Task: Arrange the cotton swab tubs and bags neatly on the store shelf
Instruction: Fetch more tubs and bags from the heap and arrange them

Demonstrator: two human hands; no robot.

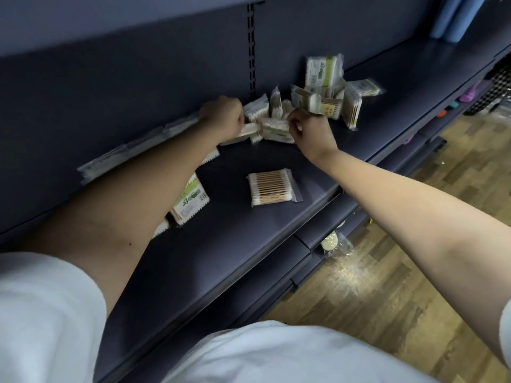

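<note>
One loose bag (272,186) on shelf (249,244); left hand (221,117) fingers curl round piled bag (250,131), right hand (311,128) fingers pinch neighbouring bag (276,128).

I wear a white short-sleeved shirt (276,355) of plain cloth. Its front fills the lower edge of the view and lies in soft, shallow folds. The left sleeve (41,313) is loose and wide; its hem ends on the upper arm, above the elbow. The right sleeve (506,335) shows only as a narrow strip at the frame edge. Below each hem my arm is bare down to the left hand (222,117) and the right hand (311,131). One small dark mark (130,243) sits on my left arm.
</note>
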